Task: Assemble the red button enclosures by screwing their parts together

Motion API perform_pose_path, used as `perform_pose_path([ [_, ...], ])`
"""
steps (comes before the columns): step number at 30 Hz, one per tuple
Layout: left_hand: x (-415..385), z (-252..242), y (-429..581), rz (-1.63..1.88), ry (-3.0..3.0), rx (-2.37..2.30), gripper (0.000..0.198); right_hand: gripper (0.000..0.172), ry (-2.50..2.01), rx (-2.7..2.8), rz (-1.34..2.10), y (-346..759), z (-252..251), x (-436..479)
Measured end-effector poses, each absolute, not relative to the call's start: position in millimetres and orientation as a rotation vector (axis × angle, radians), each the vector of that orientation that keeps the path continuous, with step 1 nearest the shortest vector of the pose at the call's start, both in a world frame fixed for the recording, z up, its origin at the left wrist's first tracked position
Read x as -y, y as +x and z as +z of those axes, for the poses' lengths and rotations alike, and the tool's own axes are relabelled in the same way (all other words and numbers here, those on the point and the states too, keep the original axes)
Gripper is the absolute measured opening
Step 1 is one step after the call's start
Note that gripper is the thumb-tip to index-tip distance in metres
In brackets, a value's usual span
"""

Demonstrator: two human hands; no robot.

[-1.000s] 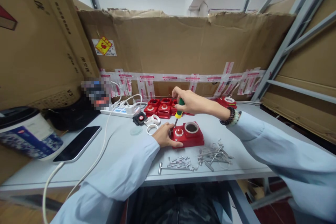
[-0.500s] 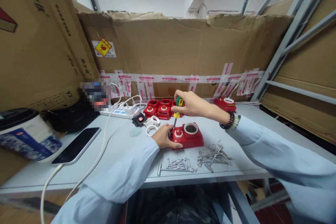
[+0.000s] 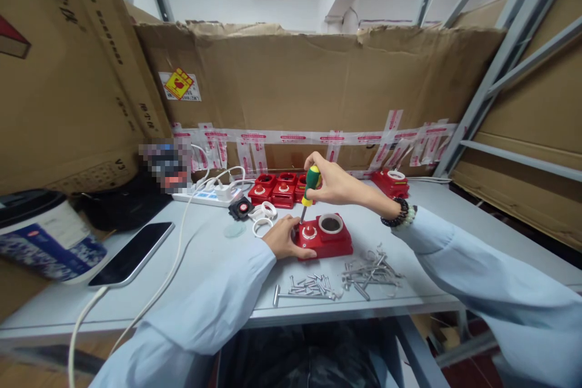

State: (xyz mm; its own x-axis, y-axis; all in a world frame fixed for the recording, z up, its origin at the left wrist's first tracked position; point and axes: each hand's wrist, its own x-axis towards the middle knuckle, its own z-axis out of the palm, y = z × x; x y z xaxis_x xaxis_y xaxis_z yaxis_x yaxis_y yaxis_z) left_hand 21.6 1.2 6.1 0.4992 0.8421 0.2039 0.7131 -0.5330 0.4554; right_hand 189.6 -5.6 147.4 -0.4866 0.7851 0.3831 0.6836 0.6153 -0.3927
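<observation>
A red plastic housing (image 3: 328,241) with a round button and a white-rimmed round opening lies on the grey table (image 3: 204,267) in front of me. My left hand (image 3: 282,237) grips its left end and holds it down. My right hand (image 3: 331,185) is closed round the green and yellow handle of a screwdriver (image 3: 309,189). The screwdriver stands nearly upright with its tip on the housing's back left corner, close to my left fingers.
Loose screws and metal rods (image 3: 336,279) lie near the front edge. More red housings (image 3: 278,188) and white rings (image 3: 264,218) stand behind, one housing (image 3: 391,182) at the right. A phone (image 3: 131,253), cables, a power strip (image 3: 204,195) and cardboard walls surround.
My right hand has turned on the screwdriver handle and shifted its grip, now sitting slightly higher. The left hand and the housing stay put.
</observation>
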Motion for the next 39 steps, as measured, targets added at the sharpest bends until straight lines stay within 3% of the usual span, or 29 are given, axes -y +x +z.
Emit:
perform_pose_path([
  [4, -1.5, 6.2, 21.3, 0.583, 2.429, -1.315, 0.080, 0.025, -1.206, 2.179, 0.152, 189.9, 140.3, 3.4],
  [9, -2.0, 7.7, 21.3, 0.579, 2.424, -1.310, 0.077, 0.043, -1.118, 2.178, 0.279, 192.0, 137.4, 0.4],
  [13, -1.1, 8.0, 21.4, 0.599, 2.415, -1.308, 0.076, 0.037, -1.145, 2.165, 0.166, 193.9, 137.4, 3.1],
  [19, 1.2, 8.3, 20.9, 0.594, 2.386, -1.307, 0.078, 0.048, -1.002, 2.060, 0.419, 200.6, 127.5, 4.1],
  [24, -0.3, 5.7, 17.6, 0.617, 2.353, -1.215, 0.083, 0.045, -0.899, 1.904, 0.501, 208.5, 112.5, 3.2],
  [26, -1.6, 5.6, 15.2, 0.681, 2.330, -1.148, 0.077, 0.044, -0.880, 1.862, 0.528, 211.3, 106.2, 3.0],
  [31, -4.5, 12.8, 9.5, 0.912, 2.304, -1.049, 0.037, 0.042, -0.843, 1.758, 0.646, 217.5, 92.0, -0.3],
  [39, -8.6, 18.1, 12.5, 0.982, 2.340, -1.093, 0.021, 0.036, -0.789, 1.696, 0.698, 223.3, 87.3, -1.2],
])
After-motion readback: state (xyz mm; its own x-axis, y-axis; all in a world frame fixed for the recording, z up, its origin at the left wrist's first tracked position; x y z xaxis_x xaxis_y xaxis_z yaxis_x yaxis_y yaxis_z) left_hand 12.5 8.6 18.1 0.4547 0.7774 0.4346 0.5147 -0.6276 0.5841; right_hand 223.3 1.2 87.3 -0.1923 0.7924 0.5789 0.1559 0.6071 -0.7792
